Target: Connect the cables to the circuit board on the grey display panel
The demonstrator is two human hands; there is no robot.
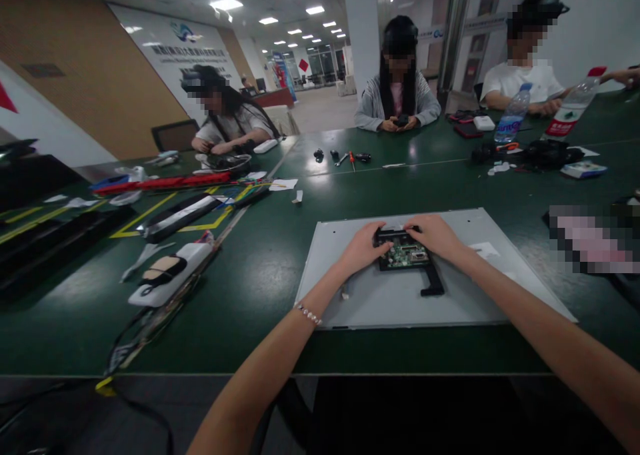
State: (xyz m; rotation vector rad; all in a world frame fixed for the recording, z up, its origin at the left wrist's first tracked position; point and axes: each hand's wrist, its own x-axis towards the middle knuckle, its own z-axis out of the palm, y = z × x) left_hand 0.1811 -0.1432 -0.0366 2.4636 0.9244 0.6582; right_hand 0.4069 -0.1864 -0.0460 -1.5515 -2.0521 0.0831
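A flat white panel lies on the green table in front of me. On its far middle part rests a green circuit board set in a black plastic frame, which has an arm reaching toward me. My left hand is closed on the left side of the frame, its thumb over the board's edge. With bent fingers, my right hand grips the frame's far right corner. Whatever the fingertips cover at the far edge is hidden.
Left of the panel, a white power strip trails cables over the table edge. Beyond the panel lie an orange-handled screwdriver and a wrench. Two bottles, one a red-capped bottle, stand far right. Several people sit around the table.
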